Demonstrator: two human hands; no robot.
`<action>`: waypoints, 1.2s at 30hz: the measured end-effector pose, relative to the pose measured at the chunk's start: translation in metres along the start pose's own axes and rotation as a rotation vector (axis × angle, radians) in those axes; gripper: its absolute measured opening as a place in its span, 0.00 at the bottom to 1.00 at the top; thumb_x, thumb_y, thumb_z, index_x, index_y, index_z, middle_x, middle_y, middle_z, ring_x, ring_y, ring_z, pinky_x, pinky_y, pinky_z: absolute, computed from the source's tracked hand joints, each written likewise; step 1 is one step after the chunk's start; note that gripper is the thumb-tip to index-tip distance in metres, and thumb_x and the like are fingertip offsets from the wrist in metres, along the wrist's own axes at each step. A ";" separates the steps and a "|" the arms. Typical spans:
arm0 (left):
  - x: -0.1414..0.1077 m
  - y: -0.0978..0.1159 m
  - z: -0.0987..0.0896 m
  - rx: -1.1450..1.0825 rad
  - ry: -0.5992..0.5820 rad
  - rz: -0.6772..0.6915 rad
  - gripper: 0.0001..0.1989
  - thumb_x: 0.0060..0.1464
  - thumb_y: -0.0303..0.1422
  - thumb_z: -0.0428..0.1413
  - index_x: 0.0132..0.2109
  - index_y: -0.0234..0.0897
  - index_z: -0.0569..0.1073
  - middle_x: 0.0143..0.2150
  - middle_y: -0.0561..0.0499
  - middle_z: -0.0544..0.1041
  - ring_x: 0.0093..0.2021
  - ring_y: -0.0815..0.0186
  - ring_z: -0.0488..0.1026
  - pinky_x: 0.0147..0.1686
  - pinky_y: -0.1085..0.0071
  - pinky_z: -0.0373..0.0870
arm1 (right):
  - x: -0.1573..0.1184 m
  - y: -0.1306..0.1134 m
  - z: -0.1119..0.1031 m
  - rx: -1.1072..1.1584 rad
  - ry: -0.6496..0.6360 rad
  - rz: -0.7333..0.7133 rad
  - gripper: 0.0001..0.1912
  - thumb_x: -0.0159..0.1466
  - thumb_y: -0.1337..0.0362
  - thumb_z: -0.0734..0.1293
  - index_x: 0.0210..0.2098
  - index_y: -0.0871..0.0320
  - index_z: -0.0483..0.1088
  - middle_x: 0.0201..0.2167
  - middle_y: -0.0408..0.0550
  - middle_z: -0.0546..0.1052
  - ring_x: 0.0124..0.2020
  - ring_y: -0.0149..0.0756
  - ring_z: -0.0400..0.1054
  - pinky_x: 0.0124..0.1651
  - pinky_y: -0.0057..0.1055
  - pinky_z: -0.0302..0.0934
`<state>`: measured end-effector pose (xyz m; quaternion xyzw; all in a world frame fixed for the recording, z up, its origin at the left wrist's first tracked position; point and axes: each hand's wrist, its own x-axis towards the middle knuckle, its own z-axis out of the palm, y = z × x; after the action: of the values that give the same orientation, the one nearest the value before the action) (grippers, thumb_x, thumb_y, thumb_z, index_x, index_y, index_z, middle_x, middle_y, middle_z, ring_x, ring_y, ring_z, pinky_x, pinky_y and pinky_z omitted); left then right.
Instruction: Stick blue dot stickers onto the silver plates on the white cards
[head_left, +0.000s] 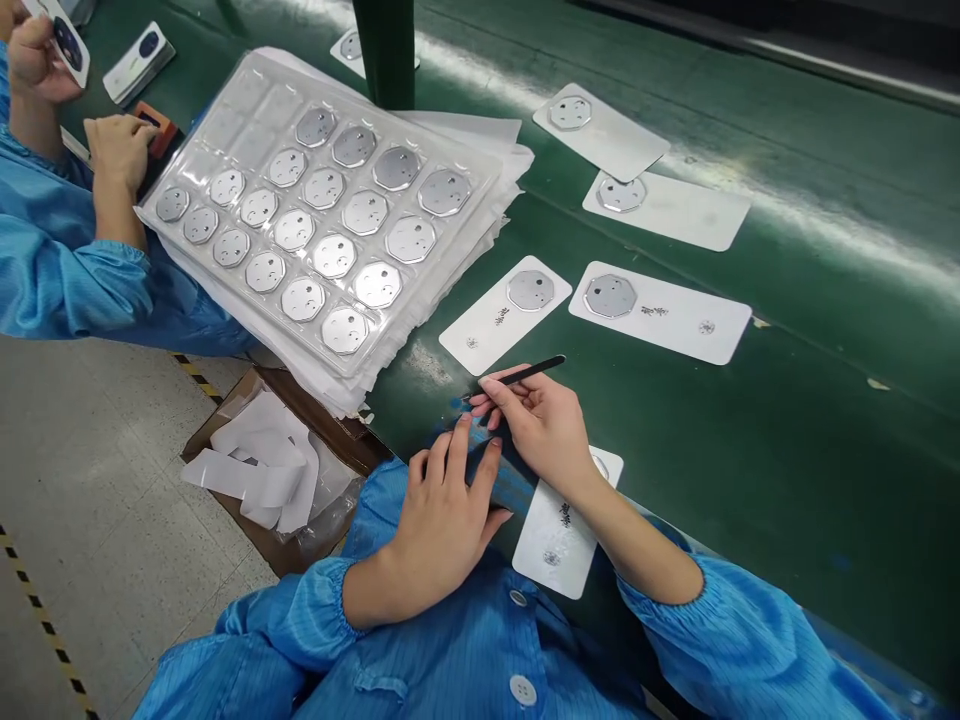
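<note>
Black tweezers (534, 369) are held between the thumb and fingers of my right hand (546, 425), their tip pointing left over the green table. My left hand (446, 515) rests near the table's front edge with its fingers spread and nothing in it. Under my right forearm lies a white card (559, 540) with black print, its round metal piece partly hidden by the arm. Beyond my hands are two printed white cards, one angled at the left (491, 330) and one at the right (667, 325), each with a silver disc at one end.
A clear tray (450, 245) of silver discs sits on stacked white sheets at the left. Further back lie more white cards (682, 215) and a dark green post (386, 50). Another person's hands (116, 150) work at the far left. A box (255, 470) of scraps stands below.
</note>
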<state>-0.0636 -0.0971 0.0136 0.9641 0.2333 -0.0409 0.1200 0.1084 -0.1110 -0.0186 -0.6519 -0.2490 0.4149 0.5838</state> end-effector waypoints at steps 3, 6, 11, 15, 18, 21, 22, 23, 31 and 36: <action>0.000 0.000 -0.001 0.003 -0.008 0.001 0.36 0.63 0.45 0.62 0.72 0.36 0.63 0.76 0.29 0.56 0.66 0.41 0.65 0.55 0.47 0.72 | 0.001 -0.010 -0.001 0.095 0.003 0.033 0.23 0.63 0.44 0.76 0.37 0.59 0.75 0.29 0.51 0.81 0.26 0.37 0.76 0.26 0.30 0.72; 0.001 0.000 -0.003 -0.020 0.012 0.007 0.34 0.65 0.42 0.61 0.71 0.35 0.63 0.76 0.29 0.54 0.66 0.39 0.63 0.55 0.45 0.70 | -0.006 -0.027 -0.018 0.152 0.038 0.009 0.23 0.63 0.45 0.76 0.37 0.60 0.75 0.28 0.50 0.81 0.27 0.38 0.77 0.27 0.31 0.72; 0.007 0.010 0.004 -0.290 0.142 0.130 0.18 0.70 0.36 0.54 0.64 0.40 0.72 0.67 0.39 0.70 0.62 0.49 0.66 0.55 0.51 0.63 | -0.041 -0.044 -0.075 0.031 0.309 -0.134 0.19 0.65 0.47 0.76 0.36 0.58 0.76 0.27 0.46 0.79 0.25 0.33 0.73 0.27 0.29 0.69; 0.018 0.023 0.016 -0.405 0.176 0.204 0.11 0.71 0.35 0.53 0.56 0.40 0.76 0.55 0.46 0.78 0.54 0.57 0.70 0.50 0.57 0.61 | -0.067 -0.026 -0.106 -0.034 0.300 -0.060 0.20 0.66 0.46 0.75 0.35 0.58 0.75 0.24 0.44 0.76 0.23 0.32 0.70 0.26 0.27 0.66; 0.026 0.029 0.021 -0.351 0.167 0.208 0.13 0.71 0.37 0.55 0.58 0.40 0.76 0.60 0.45 0.76 0.56 0.55 0.68 0.51 0.56 0.61 | -0.076 -0.008 -0.113 -0.061 0.211 0.021 0.19 0.70 0.47 0.72 0.37 0.58 0.74 0.23 0.44 0.76 0.23 0.31 0.69 0.26 0.27 0.65; 0.030 0.030 0.023 -0.297 0.150 0.220 0.13 0.70 0.37 0.56 0.58 0.41 0.76 0.62 0.46 0.75 0.57 0.53 0.67 0.51 0.55 0.60 | -0.080 0.002 -0.115 -0.119 0.139 0.072 0.18 0.72 0.48 0.69 0.40 0.58 0.73 0.25 0.45 0.77 0.22 0.31 0.69 0.25 0.27 0.65; 0.031 0.029 0.022 -0.287 0.143 0.225 0.13 0.71 0.36 0.56 0.58 0.41 0.77 0.63 0.46 0.76 0.57 0.53 0.67 0.51 0.55 0.60 | -0.080 0.004 -0.116 -0.133 0.122 0.082 0.18 0.73 0.48 0.68 0.40 0.58 0.72 0.25 0.45 0.77 0.22 0.31 0.69 0.25 0.27 0.64; 0.031 0.029 0.022 -0.281 0.140 0.228 0.13 0.71 0.36 0.55 0.58 0.42 0.77 0.63 0.46 0.76 0.57 0.53 0.67 0.51 0.55 0.60 | -0.081 0.005 -0.117 -0.139 0.110 0.088 0.18 0.73 0.48 0.67 0.41 0.58 0.72 0.25 0.45 0.78 0.21 0.31 0.69 0.24 0.27 0.64; 0.035 0.029 0.018 -0.260 0.136 0.264 0.13 0.70 0.32 0.56 0.57 0.44 0.79 0.63 0.45 0.75 0.58 0.52 0.66 0.50 0.55 0.59 | -0.081 0.003 -0.126 -0.103 0.091 0.106 0.20 0.73 0.46 0.67 0.39 0.59 0.71 0.25 0.46 0.79 0.19 0.31 0.70 0.22 0.26 0.66; 0.037 0.030 0.017 -0.235 0.125 0.287 0.14 0.69 0.30 0.56 0.59 0.44 0.78 0.64 0.42 0.73 0.59 0.50 0.65 0.50 0.54 0.58 | -0.080 -0.001 -0.127 -0.108 0.040 0.101 0.19 0.73 0.47 0.67 0.40 0.58 0.71 0.25 0.45 0.79 0.20 0.32 0.72 0.22 0.26 0.67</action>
<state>-0.0176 -0.1105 -0.0012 0.9675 0.1038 0.0638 0.2215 0.1717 -0.2455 -0.0015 -0.7025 -0.2259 0.4167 0.5309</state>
